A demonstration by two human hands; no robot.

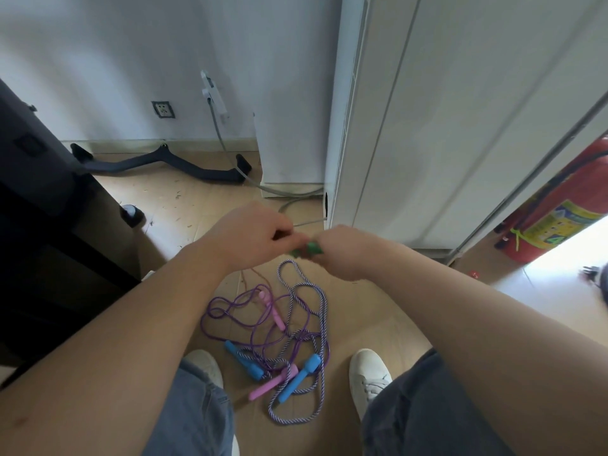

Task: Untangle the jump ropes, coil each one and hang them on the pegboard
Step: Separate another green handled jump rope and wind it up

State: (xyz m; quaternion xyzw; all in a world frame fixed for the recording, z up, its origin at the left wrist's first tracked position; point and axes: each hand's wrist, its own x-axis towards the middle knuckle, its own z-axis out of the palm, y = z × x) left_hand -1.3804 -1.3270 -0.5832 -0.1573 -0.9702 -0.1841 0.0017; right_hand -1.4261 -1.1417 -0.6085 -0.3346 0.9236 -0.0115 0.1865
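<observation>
Head view, only one: both hands are up in front of the person, close together, nearly touching. The left hand (253, 235) is curled shut, fingers pinched on something small, and I can't make out what. The right hand (345, 251) is closed around a green handle (307, 250), blurred, so it looks like a third rope is being worked on up there; a thin orange-ish cord (245, 274) trails down below the hands, hard to say whether it belongs to that handle. On the floor (378, 324) between the two white shoes (368, 373) lies the rest of the pile: a purple rope (227, 307) with pink handles (274, 314) and a striped blue-white rope (320, 311) with blue handles (297, 378), the cords crossing over each other near the handles and not coiled. So I'd judge the task is early: at most one rope pulled out of the tangle, two still knotted together on the ground, nothing coiled, nothing hung. No pegboard that I can pick out from here. The room has a light wood-look floor with bits of debris, a white wall (131, 44) with a socket (163, 109), a grey hose running down to the floor, a dark curved bar (158, 162) lying by the skirting, black furniture on the left, a white cabinet (444, 110) on the right and a red fire extinguisher (559, 205) beyond it.
</observation>
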